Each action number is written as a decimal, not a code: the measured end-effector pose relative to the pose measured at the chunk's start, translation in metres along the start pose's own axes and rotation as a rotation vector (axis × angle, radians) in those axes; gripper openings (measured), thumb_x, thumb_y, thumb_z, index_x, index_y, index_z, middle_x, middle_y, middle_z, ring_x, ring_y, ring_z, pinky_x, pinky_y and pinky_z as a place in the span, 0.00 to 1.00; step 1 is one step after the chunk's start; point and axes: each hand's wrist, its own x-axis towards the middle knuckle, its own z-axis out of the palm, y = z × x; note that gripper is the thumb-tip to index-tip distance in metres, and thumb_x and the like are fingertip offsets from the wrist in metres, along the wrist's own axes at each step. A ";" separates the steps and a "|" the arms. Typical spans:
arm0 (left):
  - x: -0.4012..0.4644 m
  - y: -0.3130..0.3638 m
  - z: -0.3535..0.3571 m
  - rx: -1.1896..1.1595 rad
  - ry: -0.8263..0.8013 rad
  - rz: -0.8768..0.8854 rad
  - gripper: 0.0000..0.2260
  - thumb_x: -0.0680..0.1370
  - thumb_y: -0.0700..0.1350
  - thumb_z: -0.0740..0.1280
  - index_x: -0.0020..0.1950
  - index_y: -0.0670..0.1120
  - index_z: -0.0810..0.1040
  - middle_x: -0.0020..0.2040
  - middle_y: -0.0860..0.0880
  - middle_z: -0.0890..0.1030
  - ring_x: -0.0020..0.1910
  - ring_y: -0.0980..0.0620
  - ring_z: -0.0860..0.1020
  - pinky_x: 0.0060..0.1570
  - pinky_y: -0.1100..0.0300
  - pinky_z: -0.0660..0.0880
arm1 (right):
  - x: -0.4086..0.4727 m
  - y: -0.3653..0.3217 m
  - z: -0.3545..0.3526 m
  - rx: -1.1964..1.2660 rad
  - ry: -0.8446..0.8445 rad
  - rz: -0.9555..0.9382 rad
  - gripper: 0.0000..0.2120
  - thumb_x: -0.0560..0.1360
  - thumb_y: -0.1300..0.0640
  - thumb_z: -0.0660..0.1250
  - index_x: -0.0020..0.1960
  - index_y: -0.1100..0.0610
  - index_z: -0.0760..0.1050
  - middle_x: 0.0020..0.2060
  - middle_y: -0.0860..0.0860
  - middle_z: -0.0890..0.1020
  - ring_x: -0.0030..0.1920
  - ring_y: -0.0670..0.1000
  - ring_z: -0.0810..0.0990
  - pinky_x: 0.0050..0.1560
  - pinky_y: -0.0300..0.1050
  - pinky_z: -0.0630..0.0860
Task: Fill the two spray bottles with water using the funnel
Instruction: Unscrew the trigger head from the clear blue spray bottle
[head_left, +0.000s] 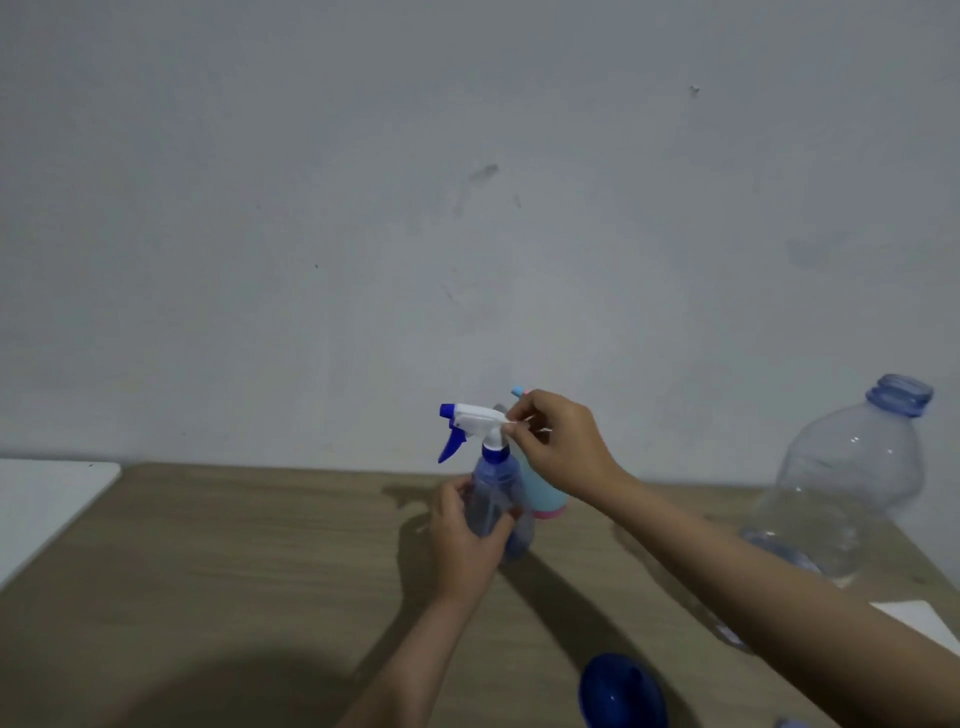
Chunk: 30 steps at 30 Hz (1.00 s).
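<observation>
Early stage; left hand (467, 540) grips blue spray bottle (493, 504) body; right hand (558, 444) pinches its trigger head (475, 418), not yet off; funnel (621, 691) unused on worktop (234, 571); second bottle (545, 493) untouched; nothing visibly filled.

1. You face a plain grey-white wall (467, 208) that fills most of your view; it carries faint smudges and a few small dark specks.
2. Below it you have a wooden table (234, 561) with a light brown grain (its far edge meets the wall).
3. At your far left a white surface (47, 499) adjoins the table.
4. The light is dim, and soft shadows fall across the tabletop.
</observation>
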 end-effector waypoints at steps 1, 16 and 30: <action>-0.012 0.003 0.003 0.002 -0.030 -0.006 0.23 0.69 0.48 0.76 0.60 0.47 0.72 0.58 0.52 0.77 0.50 0.58 0.75 0.34 0.80 0.69 | -0.013 0.000 -0.010 0.005 0.003 0.003 0.02 0.72 0.64 0.70 0.44 0.60 0.78 0.40 0.51 0.82 0.38 0.49 0.80 0.41 0.36 0.78; -0.082 0.005 0.051 0.110 -0.258 0.009 0.18 0.72 0.51 0.73 0.57 0.50 0.71 0.47 0.55 0.80 0.39 0.62 0.77 0.29 0.72 0.71 | -0.128 0.037 -0.043 0.200 0.238 0.332 0.18 0.69 0.60 0.75 0.56 0.54 0.74 0.44 0.46 0.81 0.43 0.43 0.81 0.42 0.35 0.79; -0.068 -0.019 0.062 -0.236 -0.218 -0.070 0.19 0.64 0.44 0.80 0.48 0.57 0.76 0.48 0.53 0.84 0.48 0.56 0.82 0.50 0.53 0.80 | -0.128 0.046 -0.012 0.262 0.248 0.353 0.11 0.67 0.57 0.77 0.49 0.55 0.80 0.41 0.46 0.83 0.44 0.40 0.80 0.46 0.32 0.76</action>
